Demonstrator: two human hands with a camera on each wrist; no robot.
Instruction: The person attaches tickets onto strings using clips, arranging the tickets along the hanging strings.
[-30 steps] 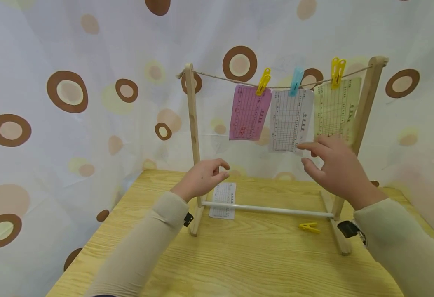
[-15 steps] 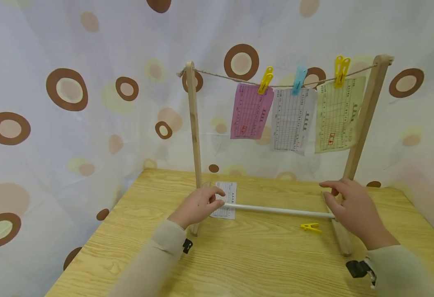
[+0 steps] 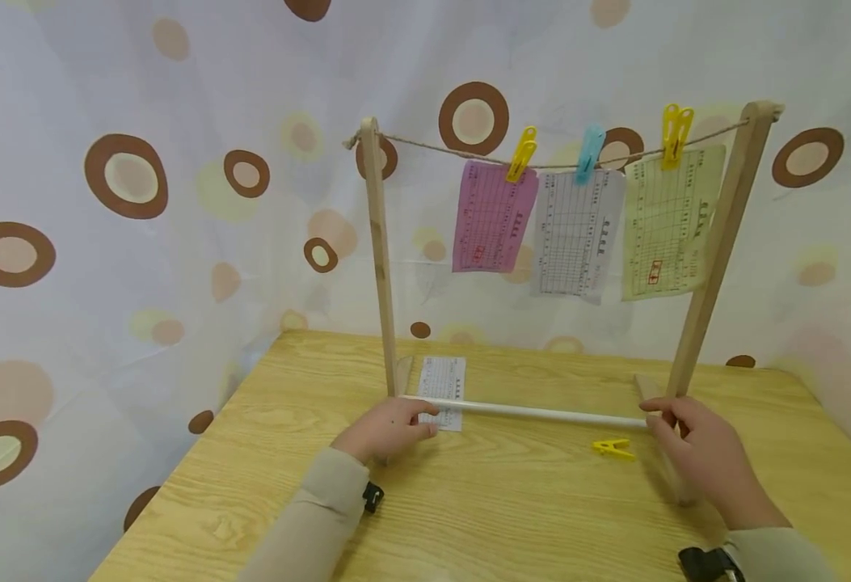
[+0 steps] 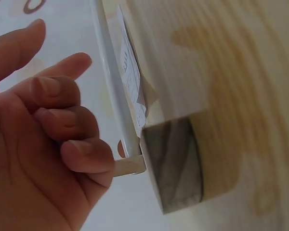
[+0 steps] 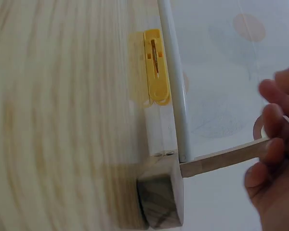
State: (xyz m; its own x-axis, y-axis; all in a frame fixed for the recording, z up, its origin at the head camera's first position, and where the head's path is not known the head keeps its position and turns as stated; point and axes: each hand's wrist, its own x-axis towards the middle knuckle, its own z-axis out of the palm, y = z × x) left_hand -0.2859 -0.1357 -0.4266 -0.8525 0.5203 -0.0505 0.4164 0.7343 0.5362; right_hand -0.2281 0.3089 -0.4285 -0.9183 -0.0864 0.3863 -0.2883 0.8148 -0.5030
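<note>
My left hand [image 3: 387,430] hovers by the left post [image 3: 379,250] of a wooden rack, near the end of its white rod [image 3: 534,412]. Its fingers curl loosely around nothing in the left wrist view. By the rod's other end is my right hand [image 3: 707,446], in front of the right post [image 3: 719,242], with fingers loosely bent and no object visibly gripped. From the rack's string hang a pink slip [image 3: 494,222] under a yellow clothespin [image 3: 522,153], a white slip [image 3: 578,242] under a blue clothespin [image 3: 589,153], and a yellow-green slip [image 3: 668,234] under yellow clothespin handles [image 3: 676,136].
Another white slip [image 3: 443,373] lies on the wooden table [image 3: 498,517], partly beneath the rod at left. A loose yellow clothespin [image 5: 157,67] lies beside the rod near the right foot [image 5: 160,197]. Behind everything hangs a patterned curtain [image 3: 214,73].
My right hand has dropped from in front of the yellow-green slip to the rod's right end. My left hand has also lowered, to the left foot. The hanging slips stay clipped.
</note>
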